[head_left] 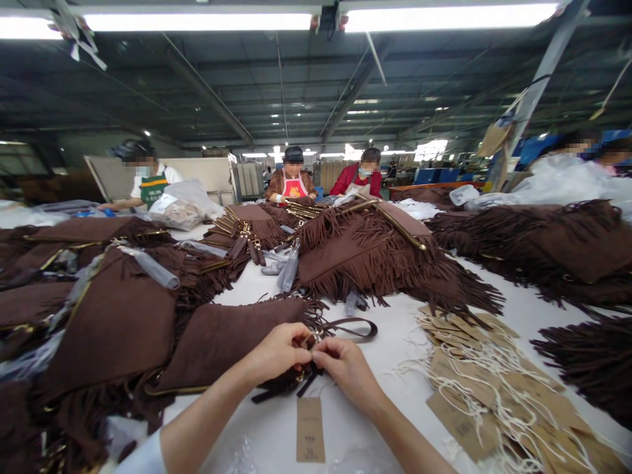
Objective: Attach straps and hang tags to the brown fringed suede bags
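A dark brown fringed bag (232, 339) with a gold zipper edge lies in front of me, its wrist strap (363, 327) looping out to the right. At the strap end, near gold-coloured metal fittings, my left hand (286, 352) is closed in a pinch. My right hand (343, 365) is pinched too, and its fingertips meet those of the left. Whatever small thing they hold is hidden by the fingers. Just below them a brown paper tag (311, 430) with dark print rests on the white table (257, 428); I cannot see where its string runs.
Brown tags (474, 382) with white strings lie heaped at right. Fringed bags are piled at left (116, 316), in the middle (345, 250) and at right (587, 243). Clear plastic (180, 204) lies about. Several people work across the table.
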Tool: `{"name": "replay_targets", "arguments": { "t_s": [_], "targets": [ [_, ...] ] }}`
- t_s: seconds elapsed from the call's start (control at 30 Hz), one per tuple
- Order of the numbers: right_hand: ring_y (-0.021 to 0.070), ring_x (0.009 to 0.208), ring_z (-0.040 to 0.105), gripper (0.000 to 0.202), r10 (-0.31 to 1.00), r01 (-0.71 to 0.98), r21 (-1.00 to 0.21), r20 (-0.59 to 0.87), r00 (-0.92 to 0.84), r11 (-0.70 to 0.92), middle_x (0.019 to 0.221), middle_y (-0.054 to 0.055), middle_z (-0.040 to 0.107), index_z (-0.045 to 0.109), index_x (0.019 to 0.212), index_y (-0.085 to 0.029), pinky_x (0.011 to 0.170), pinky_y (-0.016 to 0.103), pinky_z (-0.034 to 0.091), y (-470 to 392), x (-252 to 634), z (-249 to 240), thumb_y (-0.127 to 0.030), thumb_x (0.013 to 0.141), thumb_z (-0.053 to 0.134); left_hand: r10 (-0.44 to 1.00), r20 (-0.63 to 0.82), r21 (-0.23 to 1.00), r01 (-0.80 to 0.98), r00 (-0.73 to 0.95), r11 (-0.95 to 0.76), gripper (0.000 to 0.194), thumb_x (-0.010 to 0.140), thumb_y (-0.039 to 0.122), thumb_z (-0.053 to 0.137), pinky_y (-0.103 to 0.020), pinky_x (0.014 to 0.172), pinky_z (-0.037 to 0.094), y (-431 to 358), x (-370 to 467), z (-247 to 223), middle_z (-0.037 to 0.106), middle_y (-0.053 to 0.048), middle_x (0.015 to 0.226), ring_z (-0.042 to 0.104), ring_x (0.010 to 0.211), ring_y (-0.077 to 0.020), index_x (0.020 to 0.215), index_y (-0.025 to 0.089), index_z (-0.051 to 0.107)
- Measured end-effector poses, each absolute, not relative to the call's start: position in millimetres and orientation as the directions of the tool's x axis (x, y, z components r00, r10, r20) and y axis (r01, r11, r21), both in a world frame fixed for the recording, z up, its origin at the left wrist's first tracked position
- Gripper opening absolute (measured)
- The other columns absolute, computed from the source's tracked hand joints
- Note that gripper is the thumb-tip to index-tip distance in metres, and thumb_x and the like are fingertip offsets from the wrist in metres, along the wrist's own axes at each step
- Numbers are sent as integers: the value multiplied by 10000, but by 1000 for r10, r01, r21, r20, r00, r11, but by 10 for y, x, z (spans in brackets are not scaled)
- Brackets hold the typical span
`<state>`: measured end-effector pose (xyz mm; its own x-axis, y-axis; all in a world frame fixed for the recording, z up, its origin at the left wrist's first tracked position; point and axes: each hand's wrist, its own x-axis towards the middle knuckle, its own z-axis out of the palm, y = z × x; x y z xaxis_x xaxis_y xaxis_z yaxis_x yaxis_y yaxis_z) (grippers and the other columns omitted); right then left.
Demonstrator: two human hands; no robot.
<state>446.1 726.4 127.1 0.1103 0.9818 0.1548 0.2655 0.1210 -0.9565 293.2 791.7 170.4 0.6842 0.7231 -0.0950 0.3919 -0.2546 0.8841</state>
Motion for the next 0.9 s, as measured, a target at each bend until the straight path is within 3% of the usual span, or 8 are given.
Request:
{"name": "replay_targets", "arguments": {
  "t_s": [0.1, 0.2, 0.4, 0.6, 0.67, 0.73, 0.83, 0.9],
  "targets": [
    [154, 596, 481, 145, 982, 269, -957, 145, 119, 109, 576, -19, 561, 638, 608, -180, 567, 252, 334, 7263, 4460, 1268, -282, 695, 580, 739, 36, 671, 532, 672, -516, 132, 691, 115, 548, -235, 599, 372, 7837, 2926, 1768, 628, 4, 709, 573, 687, -156, 775, 171, 633],
    [160, 624, 508, 132, 984, 262, -961, 127, 124, 91, 591, -18, 578, 633, 612, -187, 569, 246, 347, 7265, 4451, 1263, -266, 706, 583, 774, 92, 426, 678, 626, -599, 180, 765, 116, 535, -260, 633, 349, 7745, 2936, 1827, 671, -4, 757, 606, 754, -188, 840, 214, 665],
    [126, 530, 462, 90, 999, 195, -981, 12, 43, 3, 557, -43, 558, 584, 706, -190, 505, 229, 309, 7240, 4496, 1258, -244, 639, 609, 760, 184, 358, 678, 623, -642, 293, 818, 51, 456, -258, 729, 410, 7759, 2849, 1891, 670, -34, 884, 615, 841, -183, 987, 195, 647],
    [120, 494, 460, 123, 983, 175, -979, -133, -128, -109, 547, -17, 583, 588, 647, -174, 487, 227, 315, 7144, 4665, 1359, -286, 604, 612, 757, 196, 48, 765, 623, -642, 267, 782, 10, 407, -322, 730, 415, 7727, 2752, 2106, 619, -91, 893, 589, 877, -244, 800, 160, 628],
    [124, 517, 460, 117, 984, 194, -977, -114, -135, -87, 553, -26, 557, 611, 647, -172, 514, 234, 335, 7116, 4718, 1409, -285, 617, 604, 732, 252, 142, 724, 633, -675, 226, 800, 47, 408, -320, 715, 408, 7700, 2746, 2120, 611, -76, 865, 577, 834, -229, 788, 165, 600],
    [138, 595, 489, 88, 991, 227, -973, -55, -121, -27, 629, -15, 568, 627, 637, -174, 559, 241, 357, 7093, 4761, 1446, -259, 615, 622, 731, 280, 375, 630, 622, -680, 198, 824, 97, 399, -298, 703, 410, 7703, 2749, 2076, 611, -46, 809, 571, 776, -194, 785, 173, 577],
    [156, 684, 515, 72, 996, 263, -963, 34, -88, 56, 697, -8, 567, 605, 634, -181, 602, 243, 379, 7073, 4797, 1461, -248, 638, 631, 804, 163, 749, 459, 571, -478, 192, 838, 165, 368, -245, 581, 398, 7749, 2768, 1963, 605, -2, 690, 538, 625, -147, 836, 181, 559],
    [149, 613, 501, 96, 997, 268, -961, 49, -55, 62, 654, -21, 536, 565, 674, -193, 540, 239, 374, 7070, 4791, 1454, -286, 690, 583, 827, 109, 862, 362, 552, -355, 171, 830, 199, 372, -223, 512, 381, 7778, 2788, 1913, 626, -8, 748, 517, 583, -129, 842, 180, 542]
  ]
}}
